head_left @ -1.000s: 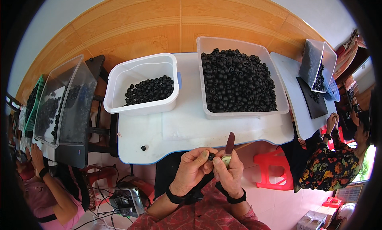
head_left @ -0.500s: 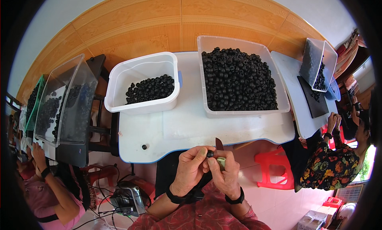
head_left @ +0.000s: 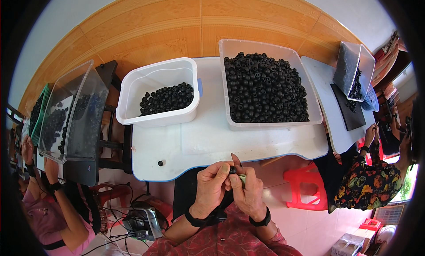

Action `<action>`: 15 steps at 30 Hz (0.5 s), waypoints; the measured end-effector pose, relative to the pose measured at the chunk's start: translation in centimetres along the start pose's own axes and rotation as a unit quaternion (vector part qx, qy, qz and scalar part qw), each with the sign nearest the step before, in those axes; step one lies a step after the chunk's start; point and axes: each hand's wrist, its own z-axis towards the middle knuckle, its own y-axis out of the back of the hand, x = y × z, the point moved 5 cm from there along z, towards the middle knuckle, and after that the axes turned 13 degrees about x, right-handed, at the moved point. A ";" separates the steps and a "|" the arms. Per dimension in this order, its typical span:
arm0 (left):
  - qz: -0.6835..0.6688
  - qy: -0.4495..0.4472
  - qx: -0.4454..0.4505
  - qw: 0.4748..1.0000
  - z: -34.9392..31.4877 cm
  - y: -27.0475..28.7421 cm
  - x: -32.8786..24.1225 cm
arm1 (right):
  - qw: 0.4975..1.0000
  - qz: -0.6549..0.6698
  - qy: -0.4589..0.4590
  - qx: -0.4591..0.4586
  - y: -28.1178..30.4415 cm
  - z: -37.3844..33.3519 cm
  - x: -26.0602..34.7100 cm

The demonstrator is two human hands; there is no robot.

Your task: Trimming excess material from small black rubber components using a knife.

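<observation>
Just off the table's near edge, my two hands meet at a small round black piece [head_left: 233, 170]. My left hand [head_left: 210, 185] pinches it between thumb and fingers. Closed round a small knife [head_left: 236, 160] with a pale green handle, my right hand [head_left: 249, 189] holds the blade pointing up past the piece, close beside it. The right thumb lies by the piece's lower side; whether the blade touches it is hard to tell. A similar loose black piece [head_left: 160, 163] rests on the white table [head_left: 199, 141], left of my hands.
A white tub [head_left: 155, 120] partly filled with black pieces stands beyond my hands, left of a fuller translucent bin [head_left: 274, 126]. Co-workers sit at both sides, near a clear bin [head_left: 66, 123] and a tipped bin [head_left: 347, 70]. A red stool [head_left: 305, 189] stands right.
The knife has tilted leftward, its blade now nearer the black piece, and my right hand has turned slightly left. My left hand stays put. The co-worker at left has moved both hands.
</observation>
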 end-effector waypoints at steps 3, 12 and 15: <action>0.015 -0.007 -0.006 1.000 0.0 0.0 -0.1 | 1.000 -0.004 -0.005 0.004 -0.1 0.1 0.1; 0.026 -0.013 -0.017 0.999 -0.1 -0.3 -0.2 | 0.999 -0.040 0.003 -0.010 -0.3 0.0 0.3; 0.015 -0.007 -0.019 1.000 -0.1 -0.2 0.0 | 0.999 -0.043 0.006 -0.011 -0.2 0.1 0.5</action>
